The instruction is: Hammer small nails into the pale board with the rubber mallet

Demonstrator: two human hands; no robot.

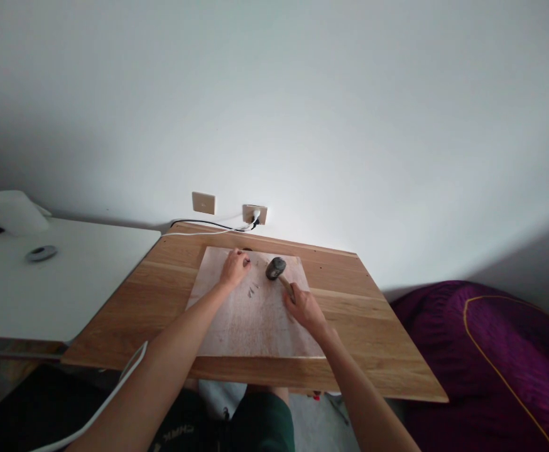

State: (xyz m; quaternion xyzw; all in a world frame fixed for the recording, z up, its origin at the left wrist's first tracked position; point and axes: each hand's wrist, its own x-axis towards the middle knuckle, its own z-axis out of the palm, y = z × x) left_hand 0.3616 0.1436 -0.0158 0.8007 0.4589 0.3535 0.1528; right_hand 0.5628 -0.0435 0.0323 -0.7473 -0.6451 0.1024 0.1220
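Observation:
My right hand [303, 306] is wrapped round the wooden handle of a hammer [276, 269] with a thick, dark, blunt head. That head is just above or on the pale wooden board [222, 333], to the right of my left hand [235, 269]. The fingers of my left hand are pinched together near the board's far edge. A small dark bit shows at its fingertips, too small to name. Several small, thin metal pieces that look like nails [251, 291] lie on the board between my hands.
The board rests on a brown wooden table [373, 333] against a wall. Cables [208, 232] run along its back edge to a wall socket [255, 214]. At the left stands a white table [67, 282] with a grey roll [41, 253]. A purple beanbag-like mound [486, 364] is at the right.

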